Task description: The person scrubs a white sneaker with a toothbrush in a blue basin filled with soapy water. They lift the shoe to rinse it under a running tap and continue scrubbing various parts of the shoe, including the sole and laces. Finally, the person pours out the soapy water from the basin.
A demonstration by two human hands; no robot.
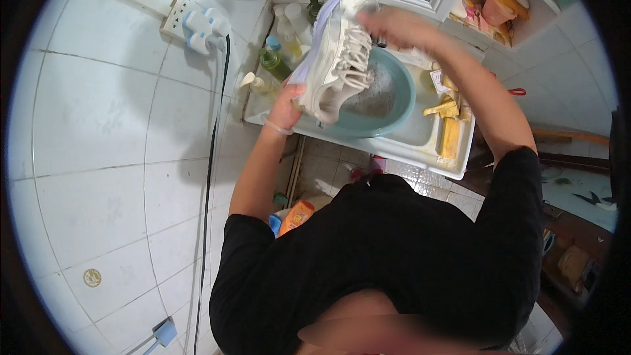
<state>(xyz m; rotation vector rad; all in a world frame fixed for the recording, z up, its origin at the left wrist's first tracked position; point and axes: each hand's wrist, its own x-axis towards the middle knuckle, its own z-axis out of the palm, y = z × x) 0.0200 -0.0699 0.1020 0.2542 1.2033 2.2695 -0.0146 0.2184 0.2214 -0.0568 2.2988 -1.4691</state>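
A white lace-up sneaker point(338, 52) with a pale lavender sole is held up on its side, toe pointing away from me. My left hand point(287, 106) grips it near the heel. At the toe end is my right hand point(397, 28), smeared by motion; I cannot make out its fingers or whether anything is in them. Below and to the right of the shoe, a teal basin point(409, 108) with cloudy, sudsy water rests in the white sink point(427, 133). The shoe hides part of the basin's left side.
Several bottles, among them a green one point(275, 64), crowd the sink's left ledge. Yellow items, one a packet point(449, 138), lie on its right edge. A power strip point(176, 18) with plugs and a black cord point(211, 158) runs along the left tiled wall. An orange bottle point(297, 217) stands below.
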